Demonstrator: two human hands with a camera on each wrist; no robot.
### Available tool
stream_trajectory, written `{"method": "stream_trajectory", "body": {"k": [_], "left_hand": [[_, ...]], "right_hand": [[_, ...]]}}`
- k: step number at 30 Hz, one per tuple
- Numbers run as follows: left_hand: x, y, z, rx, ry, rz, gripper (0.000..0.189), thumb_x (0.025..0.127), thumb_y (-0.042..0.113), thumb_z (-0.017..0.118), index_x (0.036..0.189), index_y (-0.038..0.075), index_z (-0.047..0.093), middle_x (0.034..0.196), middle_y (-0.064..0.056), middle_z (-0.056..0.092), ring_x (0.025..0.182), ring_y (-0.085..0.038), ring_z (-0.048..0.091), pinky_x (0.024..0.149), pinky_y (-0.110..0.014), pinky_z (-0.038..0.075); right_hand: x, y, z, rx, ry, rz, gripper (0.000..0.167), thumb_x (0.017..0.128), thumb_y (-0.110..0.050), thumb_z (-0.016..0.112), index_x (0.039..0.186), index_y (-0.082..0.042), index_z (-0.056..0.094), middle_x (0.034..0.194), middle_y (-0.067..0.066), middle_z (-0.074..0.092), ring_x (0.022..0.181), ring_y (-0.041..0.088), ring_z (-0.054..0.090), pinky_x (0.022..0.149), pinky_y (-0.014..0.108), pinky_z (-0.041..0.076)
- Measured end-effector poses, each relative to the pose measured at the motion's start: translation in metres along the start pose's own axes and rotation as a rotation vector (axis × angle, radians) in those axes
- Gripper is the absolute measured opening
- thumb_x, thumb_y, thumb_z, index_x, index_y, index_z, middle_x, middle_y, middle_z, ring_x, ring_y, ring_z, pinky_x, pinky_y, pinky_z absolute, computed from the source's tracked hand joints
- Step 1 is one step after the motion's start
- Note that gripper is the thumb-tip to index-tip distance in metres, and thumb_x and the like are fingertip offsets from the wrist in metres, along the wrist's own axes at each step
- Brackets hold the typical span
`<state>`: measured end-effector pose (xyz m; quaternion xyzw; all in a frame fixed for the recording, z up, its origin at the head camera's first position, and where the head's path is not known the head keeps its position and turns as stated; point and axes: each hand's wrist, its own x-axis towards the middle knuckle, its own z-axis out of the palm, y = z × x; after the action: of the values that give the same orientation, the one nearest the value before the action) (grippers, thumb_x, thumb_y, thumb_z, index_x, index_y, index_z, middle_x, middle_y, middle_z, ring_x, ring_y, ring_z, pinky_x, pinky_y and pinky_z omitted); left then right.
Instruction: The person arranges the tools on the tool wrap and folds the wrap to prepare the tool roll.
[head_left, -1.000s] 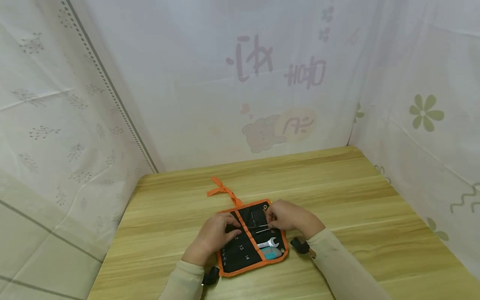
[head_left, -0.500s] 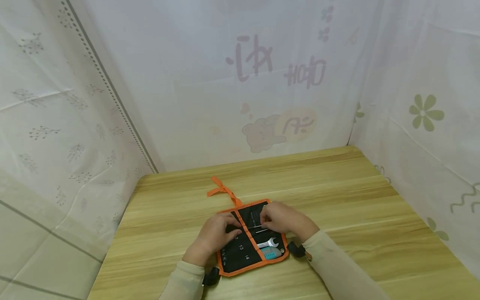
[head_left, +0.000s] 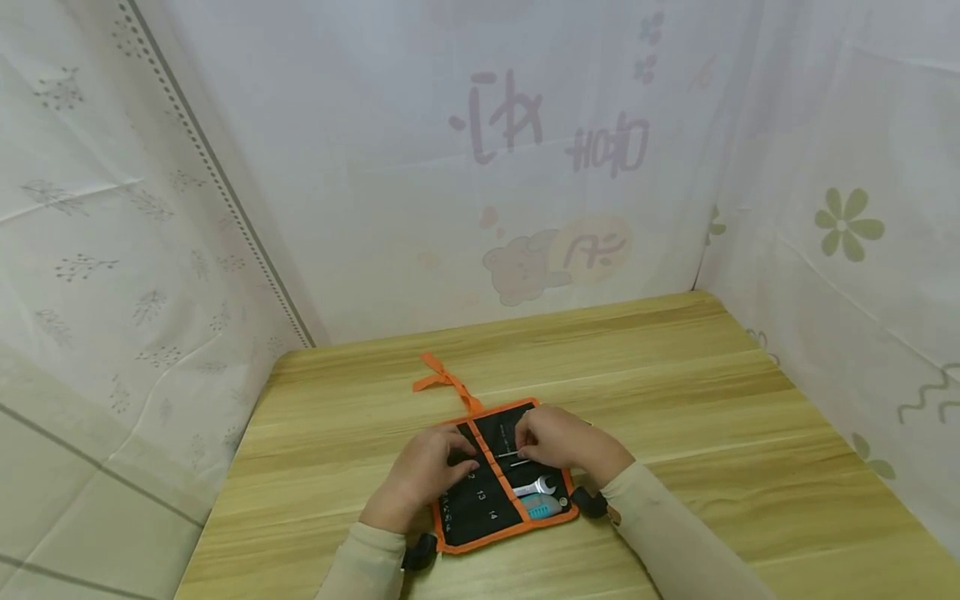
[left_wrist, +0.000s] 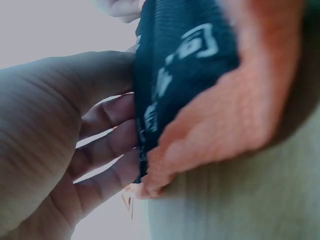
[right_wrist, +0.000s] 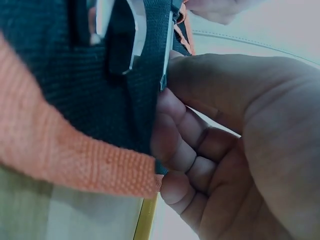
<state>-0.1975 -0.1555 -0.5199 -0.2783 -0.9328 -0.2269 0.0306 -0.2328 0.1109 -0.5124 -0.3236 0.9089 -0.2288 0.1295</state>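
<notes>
Pouch (head_left: 491,500) unfolded on the table (head_left: 637,358), lying between and under both hands, with an orange tie (head_left: 446,379) trailing from its far edge. The left hand (head_left: 420,468) rests on its left, numbered side, fingers loosely bent and the thumb set apart from the forefinger. Past the orange strip (head_left: 497,472), a wrench (head_left: 534,487) and a turquoise tool (head_left: 542,506) sit toward the near edge, while farther off the right hand (head_left: 564,438), just above the pouch's right side, pinches a thin rod (head_left: 508,455) between thumb and fingertips.
</notes>
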Motion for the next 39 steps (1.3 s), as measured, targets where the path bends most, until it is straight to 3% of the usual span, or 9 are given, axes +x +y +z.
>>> {"method": "stream_trajectory", "body": {"k": [18,29,39], "left_hand": [[0.001,0.0,0.002,-0.01,0.007,0.031,0.007,0.088,0.025,0.088,0.09,0.021,0.082,0.089,0.013,0.067,0.077,-0.001,0.063,0.07,-0.025,0.055],[0.002,0.002,0.002,0.008,-0.007,0.022,0.006,0.09,0.026,0.087,0.091,0.022,0.082,0.088,0.014,0.066,0.077,-0.002,0.062,0.07,-0.025,0.055],[0.001,0.003,0.001,-0.001,-0.001,0.012,0.006,0.09,0.026,0.086,0.091,0.022,0.082,0.087,0.015,0.065,0.076,-0.001,0.061,0.069,-0.024,0.054]], "right_hand": [[0.009,-0.009,0.013,0.005,0.036,-0.121,0.02,0.098,-0.017,0.077,0.08,-0.024,0.071,0.079,-0.017,0.058,0.065,0.001,0.054,0.061,0.021,0.05],[0.012,-0.021,0.019,-0.104,0.087,-0.114,0.021,0.1,-0.023,0.075,0.08,-0.027,0.071,0.08,-0.018,0.057,0.066,0.001,0.051,0.063,0.022,0.047],[0.012,-0.024,0.018,-0.114,0.1,-0.121,0.016,0.099,-0.024,0.077,0.083,-0.027,0.075,0.083,-0.018,0.06,0.07,0.0,0.053,0.069,0.025,0.049]]}}
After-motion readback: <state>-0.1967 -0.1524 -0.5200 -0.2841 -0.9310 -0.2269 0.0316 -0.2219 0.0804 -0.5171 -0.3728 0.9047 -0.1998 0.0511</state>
